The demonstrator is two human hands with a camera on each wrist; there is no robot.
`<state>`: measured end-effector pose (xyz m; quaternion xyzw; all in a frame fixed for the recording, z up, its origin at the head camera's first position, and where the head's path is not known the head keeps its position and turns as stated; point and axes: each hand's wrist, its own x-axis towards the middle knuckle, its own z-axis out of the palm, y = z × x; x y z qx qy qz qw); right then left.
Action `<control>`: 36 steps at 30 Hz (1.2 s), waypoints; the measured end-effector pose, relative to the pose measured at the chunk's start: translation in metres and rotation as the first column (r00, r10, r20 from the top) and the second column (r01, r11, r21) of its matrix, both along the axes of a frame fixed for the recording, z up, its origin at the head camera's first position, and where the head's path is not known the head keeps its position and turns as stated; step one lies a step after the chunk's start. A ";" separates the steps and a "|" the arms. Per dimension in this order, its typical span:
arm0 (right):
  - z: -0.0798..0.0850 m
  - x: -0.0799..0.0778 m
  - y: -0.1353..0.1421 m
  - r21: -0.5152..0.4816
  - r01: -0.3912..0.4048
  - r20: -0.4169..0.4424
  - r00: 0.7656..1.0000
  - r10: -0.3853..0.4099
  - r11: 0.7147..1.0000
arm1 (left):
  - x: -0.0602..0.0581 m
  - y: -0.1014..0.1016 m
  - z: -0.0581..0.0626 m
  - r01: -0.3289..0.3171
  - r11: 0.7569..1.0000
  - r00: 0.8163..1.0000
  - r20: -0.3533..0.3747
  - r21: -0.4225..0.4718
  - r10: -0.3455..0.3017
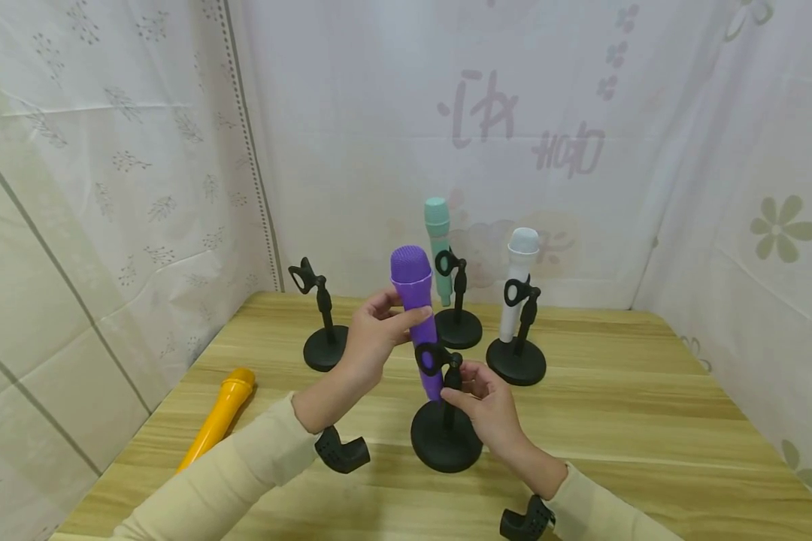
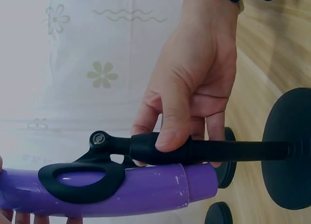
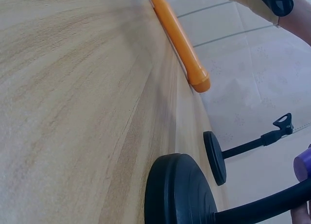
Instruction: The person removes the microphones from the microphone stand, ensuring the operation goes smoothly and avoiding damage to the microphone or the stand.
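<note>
My left hand [image 1: 372, 330] grips a purple microphone [image 1: 411, 268] around its upper handle, thumb across the front. The microphone leans slightly, head up, and its handle passes through the clip of a black microphone stand [image 1: 446, 443]. In the left wrist view the oval clip [image 2: 81, 182] wraps the purple handle, whose lower end extends past it beside the post. My right hand [image 1: 490, 406] pinches the stand's post just under the clip joint, with the thumb [image 2: 172, 131] in front. The stand's round base [image 3: 180, 192] is on the wooden table.
A teal microphone [image 1: 437, 218] and a white microphone [image 1: 522, 244] stand in black stands at the back. Back left is another stand [image 1: 325, 346] with its clip bare. An orange-yellow microphone [image 1: 219, 413] lies on the table [image 1: 616, 421] at left. Patterned curtains [image 1: 379, 150] surround the table.
</note>
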<state>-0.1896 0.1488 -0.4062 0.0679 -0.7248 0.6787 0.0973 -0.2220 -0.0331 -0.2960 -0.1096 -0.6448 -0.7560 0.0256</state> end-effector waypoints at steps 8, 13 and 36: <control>0.000 0.000 0.000 -0.011 -0.001 0.011 1.000 0.001 1.000 | -0.003 -0.004 0.004 0.022 0.999 1.000 0.008 0.050 -0.022; 0.000 0.001 0.000 -0.022 -0.005 0.013 1.000 0.006 1.000 | -0.004 -0.006 0.006 0.029 0.998 0.999 0.017 0.053 -0.030; -0.001 -0.001 0.000 -0.023 -0.007 -0.010 1.000 0.007 1.000 | -0.013 -0.015 0.018 0.068 0.988 0.998 -0.022 0.142 -0.065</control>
